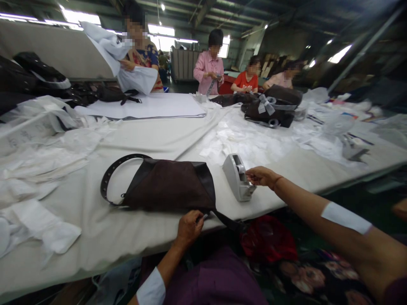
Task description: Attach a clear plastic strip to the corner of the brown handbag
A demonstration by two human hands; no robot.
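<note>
Two bare hands on record. Left hand (pixel 189 228): closed in a pinch on lower edge of dark-brown suede handbag (pixel 168 185), pinched part hidden by fingers. Right hand (pixel 262 177): against grey plastic tape dispenser (pixel 238 178), grip indeterminable. Black eyeleted strap (pixel 124 178): looped beyond left hand, one end hidden behind handbag.

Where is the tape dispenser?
In the head view, the tape dispenser stands on the white table, right of the brown bag, against the person's right hand.
</note>
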